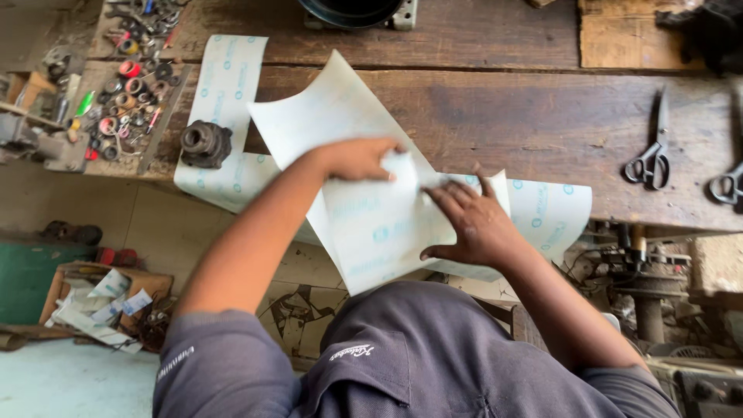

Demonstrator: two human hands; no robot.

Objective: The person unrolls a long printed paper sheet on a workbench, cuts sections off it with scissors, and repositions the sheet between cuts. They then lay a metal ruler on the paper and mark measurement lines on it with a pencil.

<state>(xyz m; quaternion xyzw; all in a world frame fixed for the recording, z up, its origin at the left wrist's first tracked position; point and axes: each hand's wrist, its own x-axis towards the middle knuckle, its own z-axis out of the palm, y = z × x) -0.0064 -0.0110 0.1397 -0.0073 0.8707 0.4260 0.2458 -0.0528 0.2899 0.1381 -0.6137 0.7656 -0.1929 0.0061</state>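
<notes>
A large white sheet (371, 224) with pale blue print lies over the front edge of a worn wooden workbench (526, 116). Part of it is folded over and lifts up toward the back. My left hand (357, 159) presses on the folded part, fingers curled along its crease. My right hand (474, 220) lies flat on the sheet just right of it, fingers spread. A second strip of the same printed sheet (224, 85) runs back along the bench at the left.
A dark round metal part (206, 144) sits on the left strip. A tray of small washers and rings (128, 93) is at far left. Black scissors (652, 159) lie at the right, another pair (727, 186) at the edge. Boxes and scraps are on the floor below.
</notes>
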